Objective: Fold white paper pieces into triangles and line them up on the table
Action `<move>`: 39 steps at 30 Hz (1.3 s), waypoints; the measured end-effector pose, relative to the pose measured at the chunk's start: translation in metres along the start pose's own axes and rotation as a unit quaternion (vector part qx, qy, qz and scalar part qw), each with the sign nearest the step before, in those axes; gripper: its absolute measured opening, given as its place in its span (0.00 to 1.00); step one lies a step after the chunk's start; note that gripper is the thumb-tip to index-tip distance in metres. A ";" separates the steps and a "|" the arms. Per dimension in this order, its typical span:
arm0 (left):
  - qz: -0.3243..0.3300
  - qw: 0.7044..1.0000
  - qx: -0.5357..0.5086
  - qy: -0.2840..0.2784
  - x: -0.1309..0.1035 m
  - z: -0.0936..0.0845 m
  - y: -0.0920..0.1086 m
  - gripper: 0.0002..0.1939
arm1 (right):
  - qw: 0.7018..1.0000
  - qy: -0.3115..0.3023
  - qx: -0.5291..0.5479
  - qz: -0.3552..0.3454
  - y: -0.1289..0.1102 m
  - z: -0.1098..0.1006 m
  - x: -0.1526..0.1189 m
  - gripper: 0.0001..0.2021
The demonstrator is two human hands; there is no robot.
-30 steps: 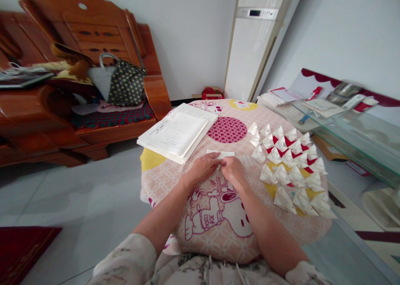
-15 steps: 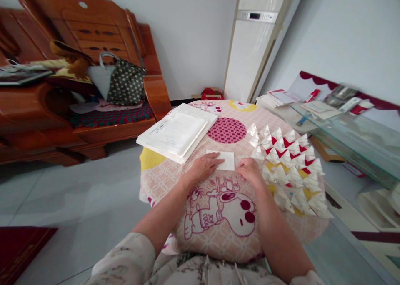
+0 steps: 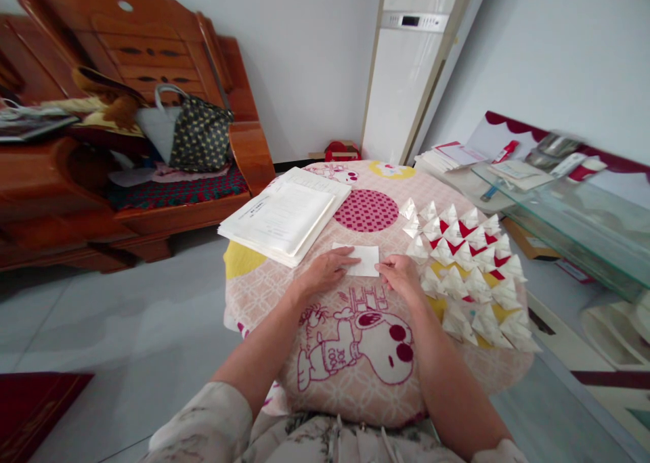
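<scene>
Nearest, the person's pale patterned sleeves (image 3: 206,415) are running off the bottom edge, the R one showing only a bit; the lap's getting cut off too. Past them, a pink tablecloth (image 3: 264,297) is spreading out, forearms covering pts. of it.

The L hand (image 3: 329,271) is resting palm down, fingers extended & nearly flat on the L pt. of a small white paper (image 3: 366,260), holding nothing & hiding the paper's lower L corner. The R hand (image 3: 400,273) is curling, thumb & fingertips close together at the paper's R edge; can't tell if they're pinching it or just touching. The paper is lying flat on the cloth b/w the hands.

To the R, folded paper pieces (image 3: 451,250) are standing in rows, overlapping, so exact no. is unclear. Farther L, a stack of sheets (image 3: 284,212) is lying; its print is too blurry to read.

Beyond, R, a glass top (image 3: 563,209) is running out of frame. Far L, a wooden bench (image 3: 157,30), cut off at the edge, is holding a dark patterned bag (image 3: 200,135). At back, a tall white unit (image 3: 401,77) is standing, top out of view.
</scene>
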State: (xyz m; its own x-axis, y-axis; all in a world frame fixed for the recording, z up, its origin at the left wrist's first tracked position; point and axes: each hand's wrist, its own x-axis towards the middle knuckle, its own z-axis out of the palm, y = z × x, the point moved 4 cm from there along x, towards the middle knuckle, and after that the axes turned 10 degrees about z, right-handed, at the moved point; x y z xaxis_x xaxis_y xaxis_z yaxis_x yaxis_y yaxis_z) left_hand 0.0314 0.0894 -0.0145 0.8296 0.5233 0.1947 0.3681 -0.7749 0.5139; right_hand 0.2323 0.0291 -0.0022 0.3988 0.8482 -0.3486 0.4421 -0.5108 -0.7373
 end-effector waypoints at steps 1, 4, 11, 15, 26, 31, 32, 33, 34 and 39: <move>0.008 1.000 -0.017 -0.003 -0.001 -0.001 -0.004 0.32 | 1.000 0.000 0.005 0.003 0.000 0.000 0.000 0.05; 0.038 0.997 -0.064 -0.016 -0.004 -0.005 -0.014 0.39 | 1.000 0.003 0.017 0.008 0.001 0.001 0.000 0.03; 0.070 0.990 -0.120 0.004 -0.010 -0.008 -0.023 0.42 | 0.999 0.004 0.039 -0.006 0.005 0.002 0.003 0.02; 0.051 0.986 -0.132 0.092 -0.011 -0.011 -0.018 0.37 | 0.999 0.005 0.045 -0.031 0.002 0.002 0.002 0.04; -0.084 0.921 -0.268 0.271 -0.014 -0.029 -0.012 0.29 | 0.944 -0.018 0.263 -0.197 -0.023 -0.005 -0.013 0.09; -0.132 0.852 -0.443 0.247 -0.013 -0.019 -0.007 0.18 | 0.936 -0.065 0.314 -0.145 -0.025 0.005 -0.017 0.11; -0.140 0.840 -0.459 0.254 -0.013 -0.019 -0.006 0.18 | 0.936 -0.067 0.313 -0.146 -0.026 0.006 -0.017 0.11; -0.147 0.828 -0.471 0.268 -0.013 -0.019 -0.006 0.18 | 0.936 -0.069 0.311 -0.151 -0.027 0.006 -0.018 0.12; -0.151 0.816 -0.480 0.285 -0.013 -0.020 -0.005 0.19 | 0.936 -0.072 0.305 -0.160 -0.028 0.006 -0.018 0.12; -0.164 0.782 -0.491 0.346 -0.014 -0.027 -0.005 0.18 | 0.945 -0.072 0.246 -0.204 -0.028 0.004 -0.022 0.12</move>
State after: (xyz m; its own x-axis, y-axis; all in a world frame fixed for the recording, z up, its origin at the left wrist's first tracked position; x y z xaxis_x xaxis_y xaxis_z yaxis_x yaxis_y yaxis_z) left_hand 0.0071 0.0951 0.0026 0.2074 0.9668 0.1495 -0.2689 -0.0906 0.9589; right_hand 0.2081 0.0257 0.0239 0.1466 0.9888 -0.0264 0.0942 -0.0406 -0.9947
